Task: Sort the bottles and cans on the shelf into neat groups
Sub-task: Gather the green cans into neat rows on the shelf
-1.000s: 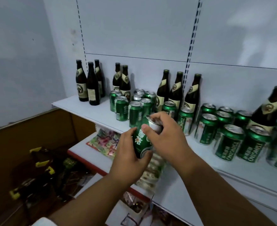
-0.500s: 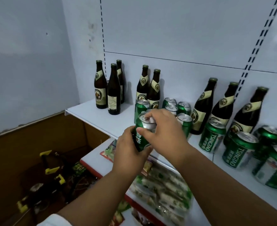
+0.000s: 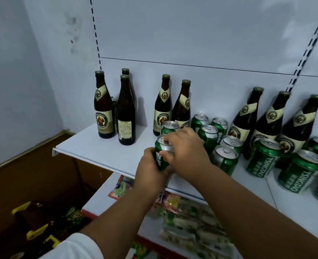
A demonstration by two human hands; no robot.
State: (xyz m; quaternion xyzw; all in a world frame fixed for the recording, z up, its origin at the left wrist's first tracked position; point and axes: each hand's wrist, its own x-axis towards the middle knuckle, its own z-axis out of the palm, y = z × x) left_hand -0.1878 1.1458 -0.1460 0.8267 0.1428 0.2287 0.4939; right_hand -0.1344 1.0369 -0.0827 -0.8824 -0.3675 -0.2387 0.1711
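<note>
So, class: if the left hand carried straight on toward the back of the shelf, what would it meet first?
Probably the green can standing just behind the held can that the left hand grips; behind it stand the brown bottles. Depth is uncertain from one view.

White capitals spelling TSINGTAO run down the side of a green aluminium can (image 3: 262,159) at the right of the white metal shelf (image 3: 102,152), and again on the green can beside it (image 3: 300,171). The cream oval label of the leftmost brown glass bottle (image 3: 103,107) seems to read Franziskaner, though small. The other labels are too blurred to read.
</note>
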